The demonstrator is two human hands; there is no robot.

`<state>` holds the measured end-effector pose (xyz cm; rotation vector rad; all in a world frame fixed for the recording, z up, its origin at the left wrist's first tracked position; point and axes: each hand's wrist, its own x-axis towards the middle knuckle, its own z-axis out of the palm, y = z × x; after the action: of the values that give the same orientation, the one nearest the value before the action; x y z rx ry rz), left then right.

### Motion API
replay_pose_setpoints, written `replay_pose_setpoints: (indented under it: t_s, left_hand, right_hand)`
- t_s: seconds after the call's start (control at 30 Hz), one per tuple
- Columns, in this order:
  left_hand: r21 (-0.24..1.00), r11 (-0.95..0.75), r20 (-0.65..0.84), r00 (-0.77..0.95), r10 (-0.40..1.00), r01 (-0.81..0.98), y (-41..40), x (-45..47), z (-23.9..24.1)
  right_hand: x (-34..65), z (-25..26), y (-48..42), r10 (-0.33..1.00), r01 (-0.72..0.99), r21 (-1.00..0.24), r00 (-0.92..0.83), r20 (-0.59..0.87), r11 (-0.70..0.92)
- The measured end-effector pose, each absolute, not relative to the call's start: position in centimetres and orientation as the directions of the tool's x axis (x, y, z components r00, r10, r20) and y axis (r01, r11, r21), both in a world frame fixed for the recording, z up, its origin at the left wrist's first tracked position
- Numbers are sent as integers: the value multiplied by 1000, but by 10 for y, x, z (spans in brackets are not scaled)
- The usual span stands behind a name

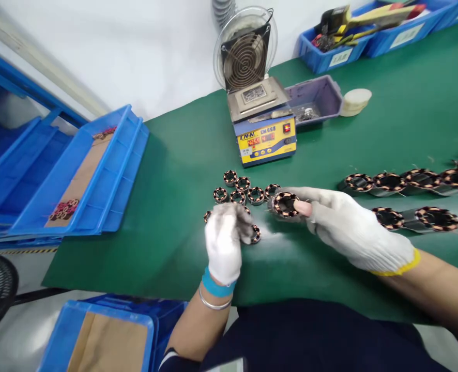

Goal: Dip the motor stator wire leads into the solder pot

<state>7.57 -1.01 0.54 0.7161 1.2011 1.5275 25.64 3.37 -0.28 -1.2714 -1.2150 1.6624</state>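
Note:
My right hand (341,222), in a white glove with a yellow cuff and a bare thumb tip, grips a motor stator (285,205) with copper windings, thumb over its near rim. My left hand (225,240), gloved with a blue cuff, is curled over a group of smaller stators; its fingers are closed and slightly blurred, and what they hold is hidden. One stator (256,234) shows right beside its fingertips. Several others, such as this stator (256,195), stand just beyond it on the green table (182,206).
Behind stands a yellow-fronted solder pot (265,139) with a fan. Beside it are a purple tray (318,98) and a round pale pad (356,101). A row of larger stators (390,182) lies right. Blue trays (112,170) stand left; tool bins (332,54) at back right.

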Motion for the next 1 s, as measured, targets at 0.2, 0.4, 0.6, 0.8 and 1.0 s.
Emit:
replay_pose_setpoints:
  t_s: [0.2, 0.4, 0.6, 0.8, 1.0]
  left_hand:
    - [807, 351, -336, 120, 934, -474, -6, 88, 3]
    - [757, 499, -384, 331, 862, -421, -6, 82, 3]
    - [792, 500, -350, 411, 842, -349, -5, 73, 1]
    - [874, 446, -359, 363, 860, -193, -6, 69, 7]
    - [876, 465, -401, 342, 850, -127, -6, 85, 9]
  right_hand:
    - [251, -11, 32, 938, -65, -950, -190, -289, -306]
    - [251, -16, 32, 950, -80, -964, -206, -234, -255]
    - [252, -7, 29, 954, 2, -975, -205, -220, -224]
    - [253, 11, 21, 951, 60, -986, -262, -165, -155]
    - [252, -2, 22, 961, -20, -991, -248, -126, -135]
